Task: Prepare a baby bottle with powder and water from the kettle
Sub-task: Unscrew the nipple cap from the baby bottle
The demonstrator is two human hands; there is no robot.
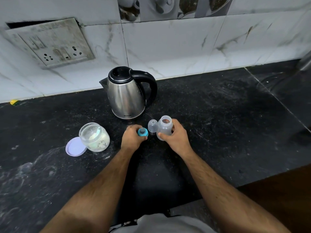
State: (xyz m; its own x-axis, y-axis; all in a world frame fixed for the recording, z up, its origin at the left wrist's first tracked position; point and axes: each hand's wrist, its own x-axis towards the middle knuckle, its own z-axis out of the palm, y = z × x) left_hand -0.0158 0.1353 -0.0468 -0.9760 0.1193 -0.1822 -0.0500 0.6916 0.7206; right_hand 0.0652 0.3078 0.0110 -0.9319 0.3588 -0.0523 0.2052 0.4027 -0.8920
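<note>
My right hand [176, 135] grips the clear baby bottle [164, 126], which stands open-topped on the black counter [218, 123]. My left hand [132, 137] holds the blue nipple ring [143, 132] low over the counter. The bottle's clear cap [152, 126] stands between the two hands. Behind them is the steel kettle [126, 94] with its black handle to the right and lid shut. To the left stands an open glass jar of powder [94, 137] with a scoop inside, and its lilac lid [74, 147] lies beside it.
A tiled wall with a socket plate [53, 44] rises behind the counter. The counter's front edge [269, 179] runs diagonally at lower right. A small yellow object [13, 102] lies at the far left by the wall.
</note>
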